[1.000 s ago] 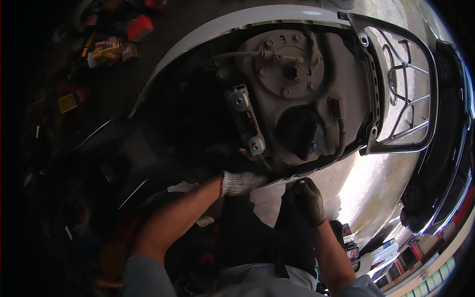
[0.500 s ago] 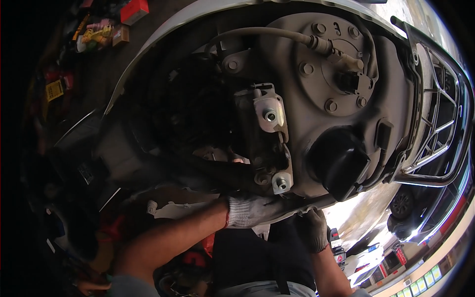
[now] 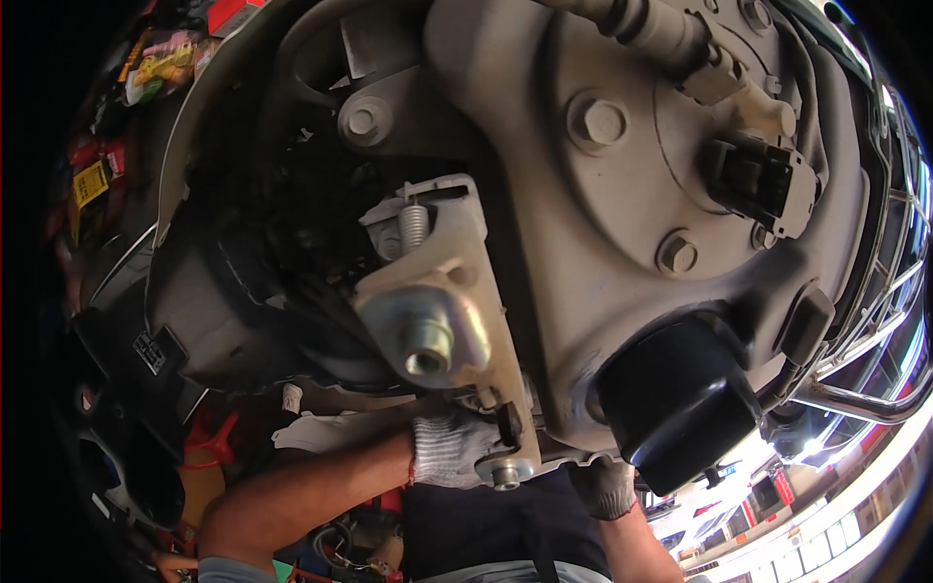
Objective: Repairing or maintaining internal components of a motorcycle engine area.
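My left hand (image 3: 453, 450), in a pale knitted work glove, reaches in at the near edge of the vehicle body, beside a metal latch bracket (image 3: 491, 360) with a coil spring; its fingers are hidden behind the bracket's lower end. Farther right, my right hand (image 3: 604, 488), also gloved, is up against the near rim below the black filler cap (image 3: 680, 398), fingers out of sight under it. Before me lies a grey fuel tank (image 3: 544, 291) with a round bolted plate (image 3: 622, 194), a hose (image 3: 661, 34) and a dark connector (image 3: 763, 180).
At the right, a chrome rear rack (image 3: 865, 400) juts from the body. A dark cavity opens left of the bracket. Packages, one a yellow box (image 3: 90, 183), and a red box (image 3: 231, 14) lie at the far left.
The tank and bracket appear larger and nearer, and the view has shifted. Both hands stay by the near edge; the right hand's fingers are now more hidden under the rim.
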The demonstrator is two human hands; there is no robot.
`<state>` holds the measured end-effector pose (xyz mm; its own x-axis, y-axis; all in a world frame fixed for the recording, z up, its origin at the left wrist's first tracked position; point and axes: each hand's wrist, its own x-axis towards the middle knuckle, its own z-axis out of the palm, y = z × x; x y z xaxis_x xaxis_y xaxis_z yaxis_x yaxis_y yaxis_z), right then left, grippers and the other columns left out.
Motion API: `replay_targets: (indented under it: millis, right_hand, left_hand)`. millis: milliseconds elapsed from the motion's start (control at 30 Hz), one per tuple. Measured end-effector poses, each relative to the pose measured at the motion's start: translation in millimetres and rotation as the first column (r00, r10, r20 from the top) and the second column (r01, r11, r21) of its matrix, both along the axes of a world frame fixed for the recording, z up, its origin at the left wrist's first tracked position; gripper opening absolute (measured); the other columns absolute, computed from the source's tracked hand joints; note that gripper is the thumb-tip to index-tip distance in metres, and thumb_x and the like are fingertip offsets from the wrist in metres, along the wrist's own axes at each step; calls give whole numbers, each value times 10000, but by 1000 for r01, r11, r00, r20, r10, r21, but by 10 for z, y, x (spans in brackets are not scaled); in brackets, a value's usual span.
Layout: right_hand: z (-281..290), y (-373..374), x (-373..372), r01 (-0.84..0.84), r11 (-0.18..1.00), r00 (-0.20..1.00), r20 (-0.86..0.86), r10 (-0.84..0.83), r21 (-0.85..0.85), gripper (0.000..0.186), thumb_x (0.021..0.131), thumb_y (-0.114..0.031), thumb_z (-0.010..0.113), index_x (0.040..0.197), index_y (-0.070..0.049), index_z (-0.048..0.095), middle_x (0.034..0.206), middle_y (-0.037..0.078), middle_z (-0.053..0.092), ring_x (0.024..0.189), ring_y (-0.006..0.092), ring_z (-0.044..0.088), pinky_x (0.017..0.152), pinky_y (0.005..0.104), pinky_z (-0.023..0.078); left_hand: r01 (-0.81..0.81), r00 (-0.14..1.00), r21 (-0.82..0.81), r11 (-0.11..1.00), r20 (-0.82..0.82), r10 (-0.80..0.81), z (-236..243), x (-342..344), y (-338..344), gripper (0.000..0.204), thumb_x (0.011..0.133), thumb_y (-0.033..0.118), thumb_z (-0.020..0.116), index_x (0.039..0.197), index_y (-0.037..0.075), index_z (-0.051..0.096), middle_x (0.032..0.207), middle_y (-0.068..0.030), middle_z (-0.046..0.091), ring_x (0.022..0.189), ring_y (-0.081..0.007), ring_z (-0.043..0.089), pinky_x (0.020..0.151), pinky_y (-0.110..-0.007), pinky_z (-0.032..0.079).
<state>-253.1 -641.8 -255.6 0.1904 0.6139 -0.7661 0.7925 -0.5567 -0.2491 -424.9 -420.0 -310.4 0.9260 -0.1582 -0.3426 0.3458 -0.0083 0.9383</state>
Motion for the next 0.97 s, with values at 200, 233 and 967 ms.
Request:
replay_targets:
  millis: [200, 233, 967]
  right_hand:
    - [45, -27, 36, 84, 996, 995, -48, -85, -22, 342, 769, -138, 688, 1103, -77, 639, 1133, 111, 637, 1057, 269, 611, 893, 396, 495]
    - [55, -21, 40, 98, 995, 994, -53, -99, -27, 345, 766, -137, 690, 1102, -79, 640, 1135, 110, 637, 1057, 269, 611, 894, 396, 495]
    - [73, 194, -86, 416, 909, 895, -169, -413, -17, 456, 784, -63, 671, 1224, -56, 550, 1201, 102, 607, 1161, 252, 551, 986, 366, 444]
  left_hand:
    - [94, 973, 247, 964, 183, -142, 14, -12, 31, 272, 721, 264, 674, 949, 124, 620, 894, -62, 612, 855, -262, 628, 779, -428, 496]
    - [103, 972, 240, 965, 183, -149, 2, -10, 21, 280, 720, 269, 675, 953, 125, 619, 895, -62, 612, 857, -262, 628, 779, -427, 497]
    - [258, 937, 208, 944, 185, -297, -121, -91, -156, 439, 690, 381, 686, 1038, 135, 580, 908, -52, 613, 896, -256, 624, 780, -413, 505]
